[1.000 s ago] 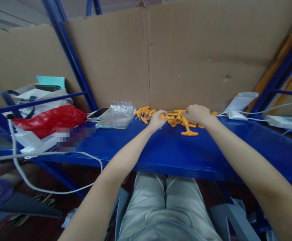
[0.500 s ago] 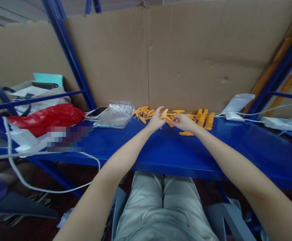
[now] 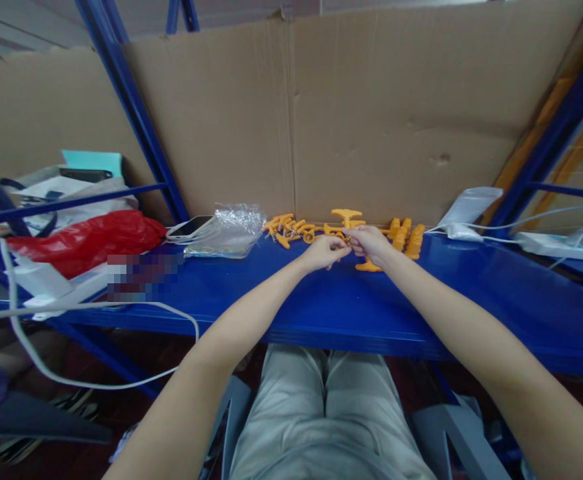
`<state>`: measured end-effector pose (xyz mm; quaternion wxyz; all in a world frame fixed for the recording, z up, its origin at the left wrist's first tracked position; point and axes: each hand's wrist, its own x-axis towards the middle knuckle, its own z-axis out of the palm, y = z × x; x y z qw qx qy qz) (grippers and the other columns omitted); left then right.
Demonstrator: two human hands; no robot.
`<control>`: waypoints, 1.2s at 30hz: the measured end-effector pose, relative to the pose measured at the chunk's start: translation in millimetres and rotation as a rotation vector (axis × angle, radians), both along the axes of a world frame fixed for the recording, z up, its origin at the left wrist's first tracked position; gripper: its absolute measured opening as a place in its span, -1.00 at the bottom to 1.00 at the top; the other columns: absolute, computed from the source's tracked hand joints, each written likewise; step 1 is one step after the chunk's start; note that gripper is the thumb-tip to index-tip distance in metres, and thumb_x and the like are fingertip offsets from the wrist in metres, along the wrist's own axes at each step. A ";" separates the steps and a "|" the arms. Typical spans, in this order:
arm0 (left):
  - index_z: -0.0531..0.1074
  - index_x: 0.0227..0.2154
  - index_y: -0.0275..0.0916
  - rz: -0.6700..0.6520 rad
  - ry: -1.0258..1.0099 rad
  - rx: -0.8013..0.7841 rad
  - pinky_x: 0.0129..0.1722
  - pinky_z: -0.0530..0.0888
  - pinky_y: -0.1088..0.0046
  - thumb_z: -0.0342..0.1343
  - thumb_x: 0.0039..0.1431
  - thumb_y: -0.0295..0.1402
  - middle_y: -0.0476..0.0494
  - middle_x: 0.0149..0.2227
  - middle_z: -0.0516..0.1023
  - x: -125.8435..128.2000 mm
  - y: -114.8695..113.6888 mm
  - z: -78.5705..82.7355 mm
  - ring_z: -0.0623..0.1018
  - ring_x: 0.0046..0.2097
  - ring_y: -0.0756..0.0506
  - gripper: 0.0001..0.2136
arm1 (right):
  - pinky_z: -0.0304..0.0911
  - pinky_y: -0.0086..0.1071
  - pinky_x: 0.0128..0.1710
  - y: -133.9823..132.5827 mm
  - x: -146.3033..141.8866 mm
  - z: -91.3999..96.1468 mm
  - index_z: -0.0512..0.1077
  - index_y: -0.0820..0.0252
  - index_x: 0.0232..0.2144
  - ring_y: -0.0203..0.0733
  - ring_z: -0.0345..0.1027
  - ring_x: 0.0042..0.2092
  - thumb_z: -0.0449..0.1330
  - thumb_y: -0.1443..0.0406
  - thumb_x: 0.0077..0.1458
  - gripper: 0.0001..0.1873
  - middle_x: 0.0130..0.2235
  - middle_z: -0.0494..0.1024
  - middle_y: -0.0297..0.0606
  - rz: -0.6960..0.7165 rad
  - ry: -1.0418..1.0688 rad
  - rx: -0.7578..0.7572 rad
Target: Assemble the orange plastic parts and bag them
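Left grip (image 3: pixel 324 253), right grip (image 3: pixel 373 245), among orange pieces (image 3: pixel 346 214)

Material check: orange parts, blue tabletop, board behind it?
Orange parts: likely moulded plastic, satin; uniform colour, rounded edges.
Blue tabletop: probably painted metal, semi-gloss; smooth coat with soft reflections, but the base material is hidden.
Board: looks like cardboard, matt; plain brown with a vertical crease and dents.

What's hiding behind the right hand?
Past the right hand, an orange T-shaped piece shows, with brown cardboard beyond. The hand covers whatever lies directly behind it, so I can't tell what's there.
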<state>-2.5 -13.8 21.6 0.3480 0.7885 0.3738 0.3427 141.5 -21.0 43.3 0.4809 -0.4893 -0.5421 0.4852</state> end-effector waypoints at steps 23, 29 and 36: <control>0.49 -0.50 -0.31 0.349 -0.368 -0.024 -0.64 0.23 0.61 0.23 0.12 -0.44 0.11 -0.69 0.34 -30.0 34.6 9.1 0.26 -0.71 0.14 -0.89 | -0.15 -0.57 -0.72 2.3 -1.0 -3.9 0.27 0.18 -0.55 -0.49 -0.02 -0.72 0.21 0.36 0.17 -0.73 -0.71 0.22 -0.53 -0.118 -0.086 -0.006; 0.36 -0.54 -0.29 0.516 -0.372 -0.126 -0.69 0.16 0.64 0.15 0.17 -0.53 0.15 -0.71 0.26 -59.4 46.2 10.1 0.21 -0.74 0.15 -0.81 | -0.09 -0.57 -0.75 3.5 -0.5 -7.6 0.22 0.17 -0.68 -0.47 0.01 -0.74 0.13 0.44 0.16 -0.61 -0.77 0.19 -0.47 -0.158 -0.257 0.058; 0.33 -0.50 -0.26 0.584 -0.289 -0.215 -0.72 0.10 0.67 0.16 0.19 -0.49 0.15 -0.68 0.25 -69.3 55.9 0.9 0.19 -0.73 0.16 -0.82 | -0.04 -0.58 -0.74 4.4 -1.4 -10.7 0.30 0.19 -0.61 -0.46 0.06 -0.73 0.16 0.45 0.14 -0.70 -0.74 0.27 -0.48 -0.164 -0.328 0.086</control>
